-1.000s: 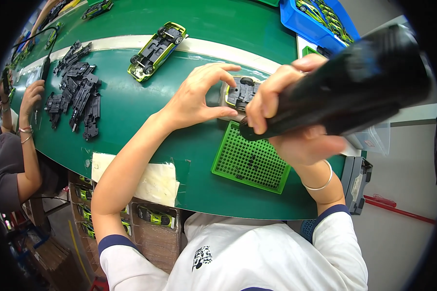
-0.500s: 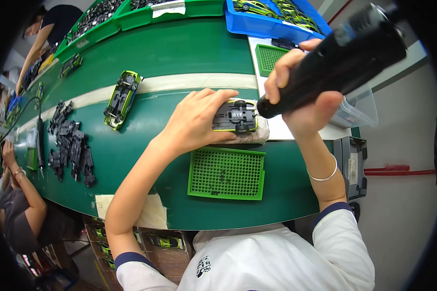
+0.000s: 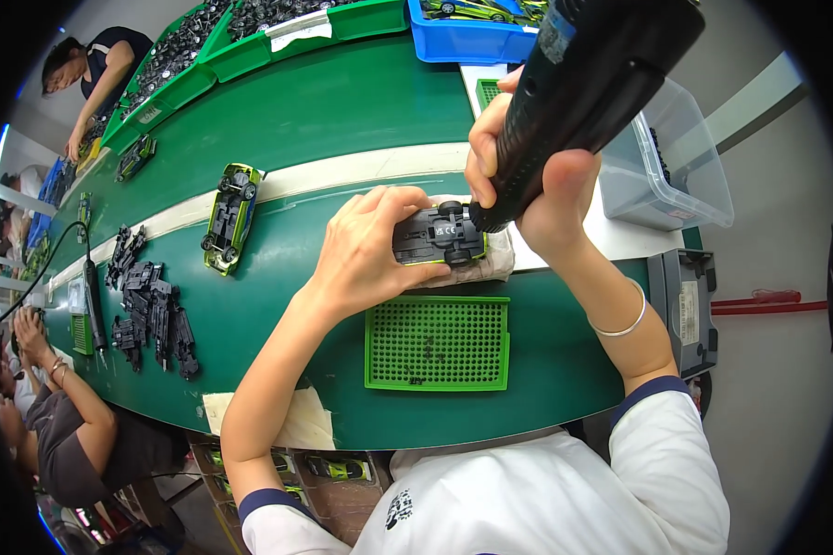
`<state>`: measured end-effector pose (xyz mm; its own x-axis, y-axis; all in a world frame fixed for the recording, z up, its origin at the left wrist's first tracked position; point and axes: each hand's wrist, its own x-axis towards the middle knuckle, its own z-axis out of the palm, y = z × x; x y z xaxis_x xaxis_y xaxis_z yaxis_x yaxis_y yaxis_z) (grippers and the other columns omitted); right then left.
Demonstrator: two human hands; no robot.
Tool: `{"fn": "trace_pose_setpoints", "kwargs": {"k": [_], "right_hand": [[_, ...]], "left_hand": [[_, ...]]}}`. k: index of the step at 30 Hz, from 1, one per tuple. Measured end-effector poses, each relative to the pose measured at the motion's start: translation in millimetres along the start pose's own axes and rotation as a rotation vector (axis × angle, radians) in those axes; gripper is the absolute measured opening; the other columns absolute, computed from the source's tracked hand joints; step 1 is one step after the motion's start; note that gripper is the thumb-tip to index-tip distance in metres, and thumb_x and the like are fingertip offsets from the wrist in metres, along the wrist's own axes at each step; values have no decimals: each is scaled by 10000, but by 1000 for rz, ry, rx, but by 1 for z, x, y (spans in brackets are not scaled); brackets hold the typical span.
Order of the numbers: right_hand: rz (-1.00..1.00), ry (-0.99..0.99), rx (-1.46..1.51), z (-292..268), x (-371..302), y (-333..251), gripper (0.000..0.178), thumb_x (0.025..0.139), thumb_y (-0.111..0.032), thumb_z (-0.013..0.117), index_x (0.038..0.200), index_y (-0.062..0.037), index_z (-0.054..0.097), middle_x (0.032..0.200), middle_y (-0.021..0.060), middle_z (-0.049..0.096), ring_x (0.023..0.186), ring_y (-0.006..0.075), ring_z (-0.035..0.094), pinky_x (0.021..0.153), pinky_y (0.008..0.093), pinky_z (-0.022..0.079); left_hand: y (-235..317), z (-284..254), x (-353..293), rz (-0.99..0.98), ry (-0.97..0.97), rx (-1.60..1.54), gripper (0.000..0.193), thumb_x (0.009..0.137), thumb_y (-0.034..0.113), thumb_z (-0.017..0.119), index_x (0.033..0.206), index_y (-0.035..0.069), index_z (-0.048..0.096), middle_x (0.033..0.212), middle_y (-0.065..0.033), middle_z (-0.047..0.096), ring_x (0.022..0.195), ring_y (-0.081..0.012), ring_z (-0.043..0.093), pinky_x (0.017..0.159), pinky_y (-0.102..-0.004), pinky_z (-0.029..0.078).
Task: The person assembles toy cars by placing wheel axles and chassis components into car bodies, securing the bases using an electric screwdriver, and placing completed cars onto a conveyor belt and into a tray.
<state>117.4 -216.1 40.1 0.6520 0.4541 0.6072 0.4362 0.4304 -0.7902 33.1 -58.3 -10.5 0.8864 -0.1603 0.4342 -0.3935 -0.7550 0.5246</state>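
An upside-down toy car (image 3: 428,237) with a black underside and green body rests on a pale cloth-like pad (image 3: 498,259). My left hand (image 3: 363,250) grips its left end between thumb and fingers. A thick black electric screwdriver (image 3: 590,92) slants down from the upper right, and my right hand (image 3: 551,199) is wrapped round its lower part. The screwdriver's nose meets the car's right end; its bit and any screw there are hidden. Just nearer to me lies a green perforated tray (image 3: 437,344) with a few small dark pieces in it.
Another overturned toy car (image 3: 231,217) lies left of my hands, near a heap of black plastic parts (image 3: 148,301). Green bins (image 3: 241,60), a blue bin (image 3: 477,42) and a clear box (image 3: 662,176) stand beyond. Co-workers sit at the left, one with hands (image 3: 32,338) on the table.
The screwdriver has tipped more upright and its nose now sits closer over the car's right end. My left hand keeps its hold on the car. The whole view has shifted slightly.
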Motion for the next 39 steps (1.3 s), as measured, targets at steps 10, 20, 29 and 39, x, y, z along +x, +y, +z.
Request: {"fn": "trace_pose_setpoints", "kwargs": {"k": [10,20,29,39], "right_hand": [[36,-100,37,-7,8,-12,856,693,-756,489,1135,-46,310,706,58,472,486,125,497,458,223,427],[-485,393,111,-22,59,-73,486,771,-541,495,968,-100,436,780,47,417,595,140,419,571,287,360],[-595,431,171,-36,87,-76,458,874,-526,468,1074,-122,388,642,46,489,390,130,503,287,208,409],[-502,578,81,-28,95,-65,371,834,-439,443,958,-90,411,677,50,417,490,127,434,443,230,370]], "left_hand": [[7,-15,1,31,-23,86,763,532,243,823,1169,76,437,1062,-105,578,989,-292,545,878,-391,404],[-24,-43,-41,-227,7,-370,567,599,124,786,1088,28,516,1261,-128,506,1216,-272,436,1036,-389,312],[-2,-73,16,-7,232,-475,611,641,128,792,1176,-9,531,1157,-132,579,1055,-201,571,934,-307,436],[-210,-269,-19,-326,-256,886,521,667,139,728,1133,30,521,1084,-162,583,1036,-315,541,891,-382,435]]}}
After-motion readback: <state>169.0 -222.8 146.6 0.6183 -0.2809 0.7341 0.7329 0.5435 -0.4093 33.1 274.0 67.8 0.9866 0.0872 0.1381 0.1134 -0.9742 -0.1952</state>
